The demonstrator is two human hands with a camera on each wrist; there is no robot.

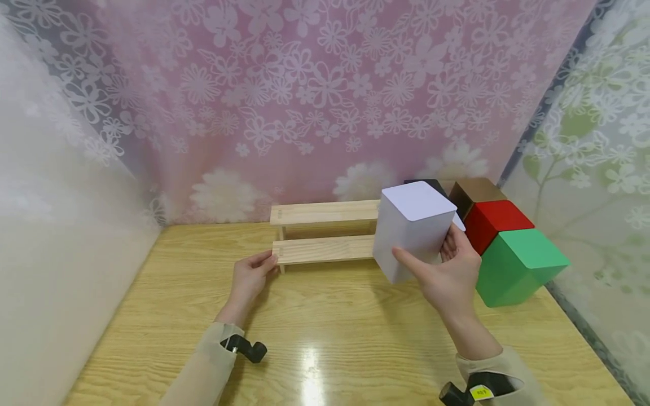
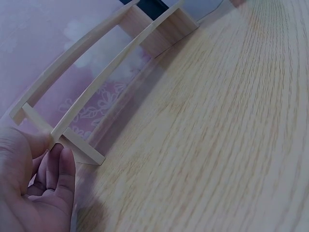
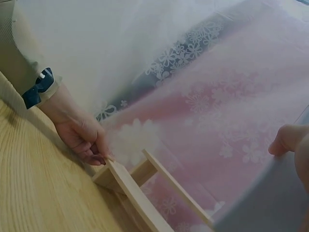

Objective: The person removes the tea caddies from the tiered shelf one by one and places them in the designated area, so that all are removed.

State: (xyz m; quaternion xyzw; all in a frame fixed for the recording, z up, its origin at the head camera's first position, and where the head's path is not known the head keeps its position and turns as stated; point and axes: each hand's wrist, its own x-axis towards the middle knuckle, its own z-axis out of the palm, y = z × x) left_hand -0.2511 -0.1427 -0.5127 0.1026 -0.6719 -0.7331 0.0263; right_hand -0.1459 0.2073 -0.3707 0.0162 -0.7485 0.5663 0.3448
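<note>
A two-tier wooden rack stands along the back of the table. My left hand pinches the left end of its lower front board, thumb on top and fingers curled beneath, as the left wrist view shows. My right hand grips a white box, thumb on the front face and fingers round the right side. The box is tilted and covers the rack's right end in the head view. In the right wrist view, the right thumb lies against the box's pale side.
Right of the white box stand a green box, a red box and a brown box. A black item shows behind the white box. A pink floral curtain hangs at the back, with pale sheets at both sides.
</note>
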